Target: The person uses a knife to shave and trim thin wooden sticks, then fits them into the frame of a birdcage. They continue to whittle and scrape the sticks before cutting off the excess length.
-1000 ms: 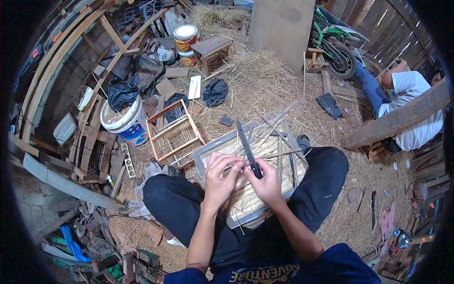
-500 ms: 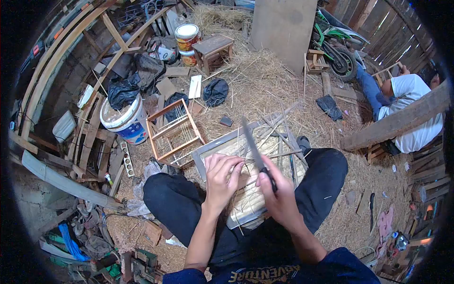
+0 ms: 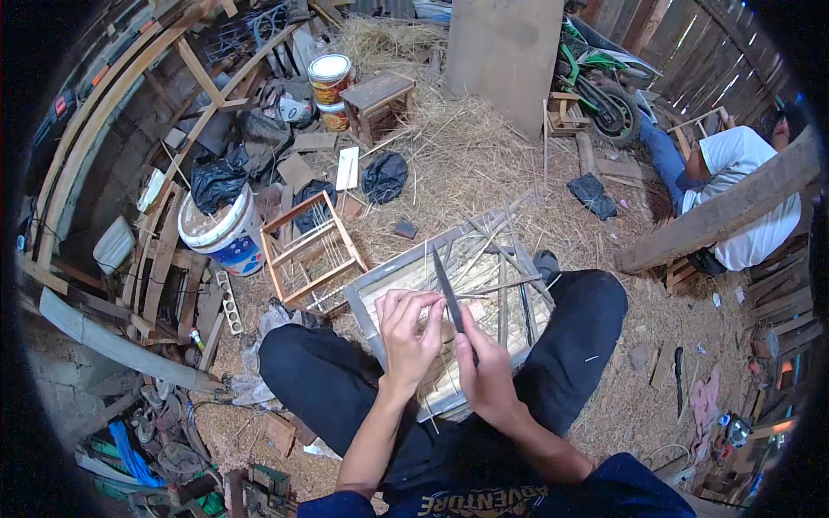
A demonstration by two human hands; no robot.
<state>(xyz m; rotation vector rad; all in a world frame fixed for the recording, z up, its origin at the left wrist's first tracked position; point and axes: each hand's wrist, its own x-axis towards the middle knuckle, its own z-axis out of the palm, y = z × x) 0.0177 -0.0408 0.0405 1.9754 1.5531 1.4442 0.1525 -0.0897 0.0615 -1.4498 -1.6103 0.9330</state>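
Note:
My right hand (image 3: pixel 490 380) grips a knife (image 3: pixel 446 285) by its handle, the long dark blade pointing up and away. Beside it, my left hand (image 3: pixel 408 335) is closed in a pinch on a thin wooden strip (image 3: pixel 473 296), whose end shows past the fingertips near the blade. Across my lap lies a grey-rimmed board (image 3: pixel 390 268) with a pale, slatted surface. Several loose sticks (image 3: pixel 503 302) lie over its right half.
An open wooden frame (image 3: pixel 298 285) stands left of the board, near a white bucket (image 3: pixel 226 246) topped with black plastic. Further off are a stool (image 3: pixel 378 91), paint cans (image 3: pixel 330 73) and a motorcycle (image 3: pixel 604 108). Another person (image 3: pixel 747 164) sits at right behind a slanted beam (image 3: pixel 717 211).
My right hand has moved down and slightly left, and the knife blade has swung lower, closer to my left fingertips. The view has shifted slightly.

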